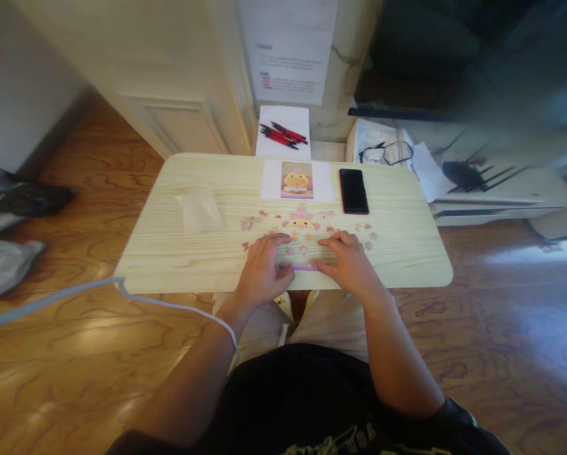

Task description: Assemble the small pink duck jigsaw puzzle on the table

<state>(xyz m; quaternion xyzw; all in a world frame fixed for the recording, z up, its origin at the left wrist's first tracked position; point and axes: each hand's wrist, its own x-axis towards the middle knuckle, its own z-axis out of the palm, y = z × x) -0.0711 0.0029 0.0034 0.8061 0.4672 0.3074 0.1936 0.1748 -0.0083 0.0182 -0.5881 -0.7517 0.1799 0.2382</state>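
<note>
Both my hands rest on a small light wooden table (193,265) among loose jigsaw pieces. My left hand (264,265) lies palm down with fingers curled, its thumb against a joined purple strip of puzzle pieces (304,267). My right hand (347,262) lies on the other side, fingers stretched toward the same strip. Between and beyond them, scattered pieces (307,234) surround a partly joined yellow and pink cluster (300,221). A reference picture (297,180) of a yellow duck lies further back.
A black phone (353,191) lies right of the picture. An empty clear plastic bag (199,210) sits at the left. Red and black pens (283,134) lie on a white stand behind the table. A white cable (160,304) runs to my left wrist.
</note>
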